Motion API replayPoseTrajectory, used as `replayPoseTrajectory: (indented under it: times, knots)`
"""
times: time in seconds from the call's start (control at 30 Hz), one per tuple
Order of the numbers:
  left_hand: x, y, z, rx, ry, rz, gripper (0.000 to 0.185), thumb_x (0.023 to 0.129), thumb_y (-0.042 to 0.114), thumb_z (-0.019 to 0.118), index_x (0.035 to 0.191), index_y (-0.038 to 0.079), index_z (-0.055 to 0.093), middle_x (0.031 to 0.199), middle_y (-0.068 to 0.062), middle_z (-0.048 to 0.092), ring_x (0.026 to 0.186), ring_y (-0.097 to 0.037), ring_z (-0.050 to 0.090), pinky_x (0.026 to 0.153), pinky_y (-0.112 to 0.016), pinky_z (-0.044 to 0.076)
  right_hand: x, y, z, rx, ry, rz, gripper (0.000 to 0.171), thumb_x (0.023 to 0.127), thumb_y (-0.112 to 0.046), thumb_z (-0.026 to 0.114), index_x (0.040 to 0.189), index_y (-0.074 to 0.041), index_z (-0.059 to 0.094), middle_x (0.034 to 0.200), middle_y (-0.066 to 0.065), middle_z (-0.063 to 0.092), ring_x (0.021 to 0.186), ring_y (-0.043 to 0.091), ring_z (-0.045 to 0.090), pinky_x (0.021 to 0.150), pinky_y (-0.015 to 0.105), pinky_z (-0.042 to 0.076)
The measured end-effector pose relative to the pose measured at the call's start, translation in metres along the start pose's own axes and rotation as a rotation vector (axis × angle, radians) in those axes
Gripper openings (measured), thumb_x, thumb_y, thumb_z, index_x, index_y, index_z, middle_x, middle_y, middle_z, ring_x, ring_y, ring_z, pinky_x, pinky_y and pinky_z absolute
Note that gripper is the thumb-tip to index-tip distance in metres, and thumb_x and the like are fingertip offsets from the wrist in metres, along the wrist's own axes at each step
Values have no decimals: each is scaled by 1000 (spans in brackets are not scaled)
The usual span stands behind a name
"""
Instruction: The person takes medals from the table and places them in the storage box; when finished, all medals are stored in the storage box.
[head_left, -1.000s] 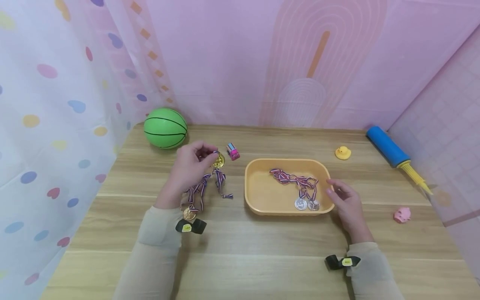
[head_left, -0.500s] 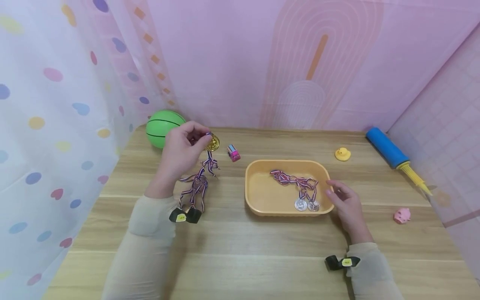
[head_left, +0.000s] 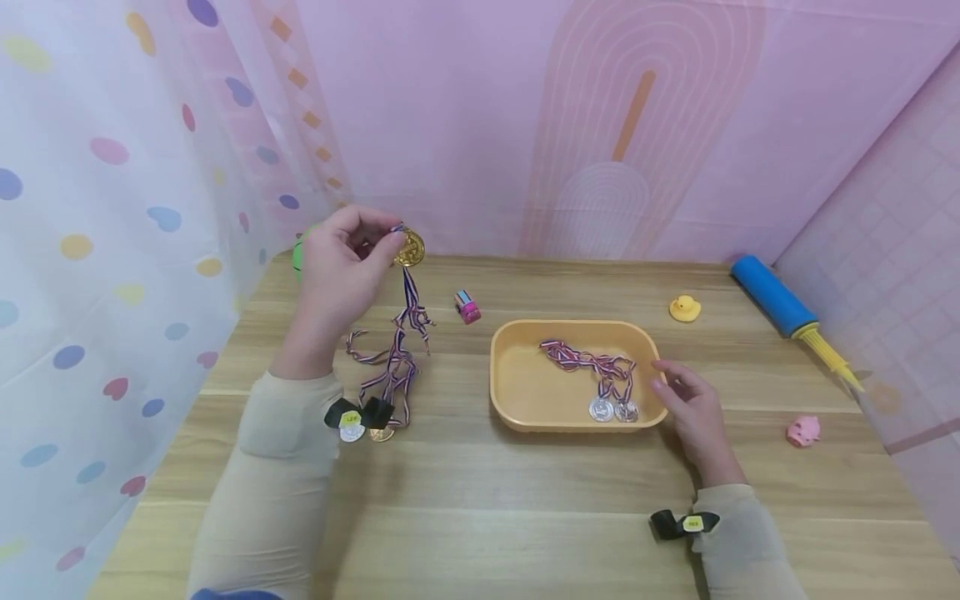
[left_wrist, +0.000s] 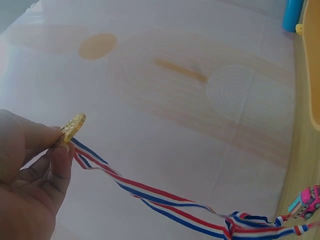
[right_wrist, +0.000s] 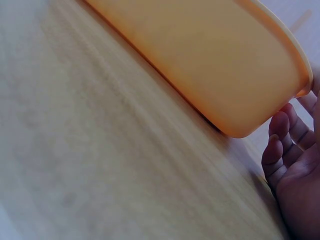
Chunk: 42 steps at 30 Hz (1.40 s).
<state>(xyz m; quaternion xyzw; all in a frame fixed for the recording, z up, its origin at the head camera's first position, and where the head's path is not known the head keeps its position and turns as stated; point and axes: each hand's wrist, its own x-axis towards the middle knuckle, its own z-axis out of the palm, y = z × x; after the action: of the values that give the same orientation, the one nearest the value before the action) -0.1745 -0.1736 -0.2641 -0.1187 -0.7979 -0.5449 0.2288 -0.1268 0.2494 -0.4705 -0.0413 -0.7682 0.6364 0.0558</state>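
My left hand (head_left: 333, 271) pinches a gold medal (head_left: 411, 248) between thumb and fingertips, raised above the back left of the table. Its red, white and blue ribbon (left_wrist: 160, 192) trails down from the fingers, with knotted ends in the left wrist view. Below lie tangled ribbons (head_left: 393, 375) with a gold-coloured medal (head_left: 382, 434) and a silver one (head_left: 352, 431), partly hidden by the wrist strap. My right hand (head_left: 693, 417) holds the right rim of an orange tub (head_left: 525, 406), fingers against its outer wall. Inside the tub are two silver medals (head_left: 602, 408) with ribbons.
A small pink toy car (head_left: 467, 307) stands behind the tub's left end. On the right are a yellow duck (head_left: 685, 308), a blue pump (head_left: 774, 296) and a pink pig (head_left: 803, 432). The green ball (head_left: 297, 257) is mostly hidden behind my left hand.
My left hand has lifted the gold medal up and to the left, drawing its ribbon away from the tangle. The right hand and tub have stayed in place.
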Motion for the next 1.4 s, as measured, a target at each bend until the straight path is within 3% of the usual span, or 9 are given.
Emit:
replayPoseTrajectory:
  times: [0.27, 0.4, 0.5, 0.73, 0.83, 0.97, 1.17, 1.4]
  knots:
    - [6, 9, -7, -67, 38, 73, 12, 87, 5, 69, 96, -4, 67, 80, -5, 64, 64, -15, 54, 55, -22, 40, 1, 0, 0, 6, -4, 5, 37, 92, -20, 67, 122, 0, 59, 128, -4, 57, 136, 33, 35, 112, 49, 24]
    - [2, 2, -7, -1, 10, 15, 13, 88, 8, 69, 97, -1, 67, 82, -6, 64, 65, -16, 54, 54, -21, 42, 2, -1, 1, 12, 0, 1, 38, 92, -18, 66, 123, 2, 58, 124, -8, 58, 136, 31, 36, 112, 48, 25]
    - [-5, -18, -3, 91, -51, -75, 13, 88, 9, 68, 99, 2, 67, 85, -6, 65, 67, -16, 55, 54, -20, 45, 2, -2, 1, 10, -1, 0, 39, 92, -18, 66, 123, 4, 57, 124, -8, 58, 135, 29, 37, 112, 47, 25]
    - [-37, -86, 10, 222, -182, -318, 13, 90, 9, 66, 102, 4, 66, 92, -9, 65, 76, -20, 57, 62, -25, 50, 1, -2, 2, 3, -9, -5, 39, 92, -17, 65, 125, 4, 56, 124, -8, 58, 135, 26, 37, 112, 46, 26]
    - [-50, -108, 13, 281, -219, -356, 13, 90, 9, 64, 101, 3, 66, 92, -10, 64, 78, -21, 55, 64, -28, 49, 1, -1, 2, 1, -9, -15, 39, 93, -16, 65, 124, 5, 56, 121, -11, 59, 133, 22, 40, 112, 46, 27]
    - [-63, -125, 19, 296, -247, -348, 10, 90, 6, 63, 98, 1, 66, 89, -12, 65, 75, -21, 55, 63, -29, 48, 1, -1, 1, 4, -4, -18, 38, 92, -16, 65, 124, 4, 56, 119, -13, 59, 130, 17, 41, 112, 46, 27]
    - [-81, -121, 33, 176, -325, -403, 10, 90, 9, 65, 98, 3, 67, 90, -10, 65, 76, -21, 56, 62, -29, 49, 0, -3, 2, -1, -10, -9, 38, 93, -17, 65, 124, 3, 56, 122, -10, 59, 135, 25, 38, 112, 45, 27]
    - [-92, -94, 55, -137, -413, -460, 15, 90, 8, 66, 102, 0, 65, 104, -15, 67, 84, -20, 63, 73, -36, 55, -1, -4, 3, 15, -20, -13, 39, 93, -16, 64, 125, 5, 55, 126, -5, 57, 138, 32, 33, 112, 48, 25]
